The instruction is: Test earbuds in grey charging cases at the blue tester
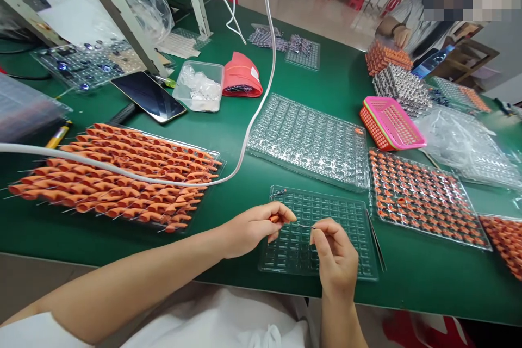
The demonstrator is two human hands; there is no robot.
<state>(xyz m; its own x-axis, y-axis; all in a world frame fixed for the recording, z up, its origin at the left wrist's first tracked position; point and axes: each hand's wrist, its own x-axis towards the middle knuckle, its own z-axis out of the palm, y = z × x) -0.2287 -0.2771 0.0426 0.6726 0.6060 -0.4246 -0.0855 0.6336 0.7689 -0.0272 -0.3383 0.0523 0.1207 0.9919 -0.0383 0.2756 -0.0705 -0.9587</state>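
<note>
My left hand (259, 224) is closed around a small orange plastic part (275, 218), mostly hidden by the fingers. A thin wire (304, 226) runs from it to my right hand (337, 253), whose thumb and fingertips pinch its other end. Both hands are above a clear tray with small pockets (346, 212). At that tray's upper left corner lies a tiny part with wires (279, 193). Tweezers (376, 242) rest along the tray's right side. To the left, many orange shells with protruding wires (118, 174) sit in rows on another tray.
A white cable (244, 147) loops across the table. Behind my hands lie an empty-pocketed clear tray (310, 138), a pink basket (395, 122), a tub (198, 86) and a phone (149, 96). A tray of orange parts (428, 198) is at right; a co-worker's hand (402, 37) is beyond.
</note>
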